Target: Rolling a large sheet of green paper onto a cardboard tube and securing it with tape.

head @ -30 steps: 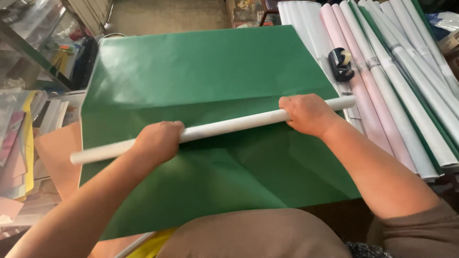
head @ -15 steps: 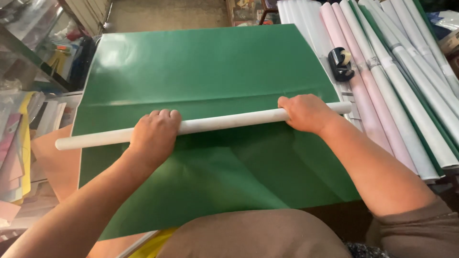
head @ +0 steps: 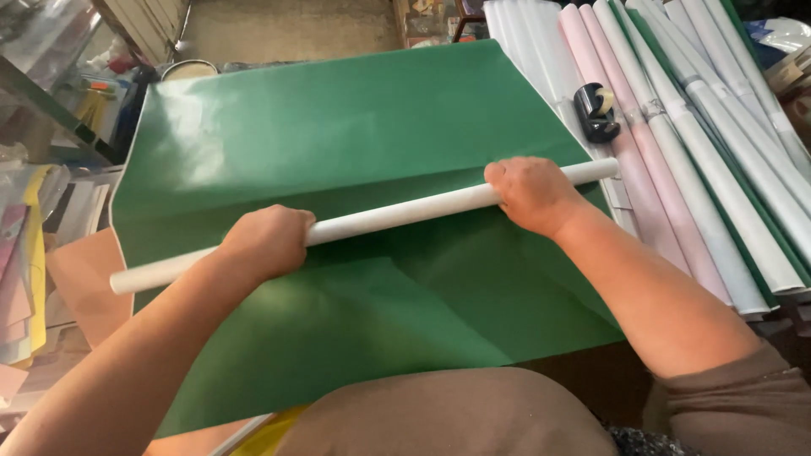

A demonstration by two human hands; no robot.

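Plainly, both hands are bearing down on a long white tube that lies slantwise across a big green sheet, its left end nearer the person and its right end farther off. The left hand is curled over the tube toward its left end, its grip closed around it from above; the right hand presses on it near the right end, fingers folded over the top, so the tube is pinned at two well-spaced places and cannot roll or skew. Spread that wide, the hands look placed to keep the tube square to the sheet along its whole length.

The green sheet covers most of the tabletop, and its near part folds up over itself below the tube, with a crease running out from under the tube. To the right, just beside the sheet, finished rolls in white, pink and green lie side by side, and a black tape dispenser sits on them within reach of the right hand. Stacks of coloured paper crowd the left edge.
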